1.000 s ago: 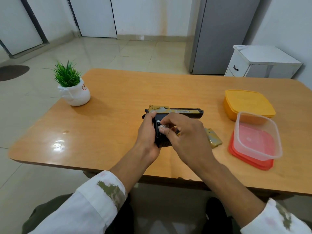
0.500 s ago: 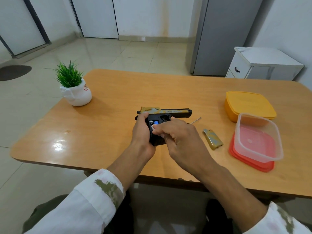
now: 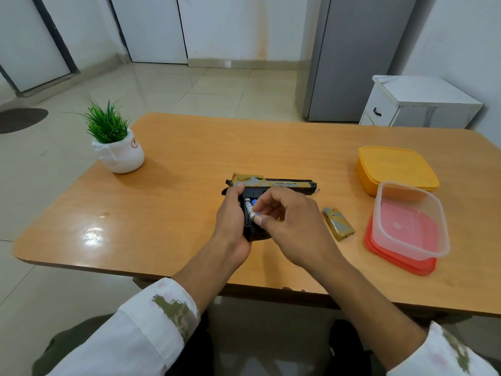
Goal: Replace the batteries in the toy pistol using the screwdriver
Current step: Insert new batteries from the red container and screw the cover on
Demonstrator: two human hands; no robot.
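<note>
Brown wood makes up the table (image 3: 176, 213), and the toy pistol (image 3: 273, 183) sits near its middle. The left hand (image 3: 230, 221) wraps around the black grip and holds it. The right hand (image 3: 292, 226) pinches a small battery (image 3: 248, 206) right at the open slot in the grip. The gold cover (image 3: 339, 223) lies just beside that hand. A thin metal tip (image 3: 317, 190) pokes out past the barrel; it may be the screwdriver. A green plant (image 3: 116, 142) sits far left, a yellow box (image 3: 395, 169) and a clear box (image 3: 412, 221) at the right
</note>
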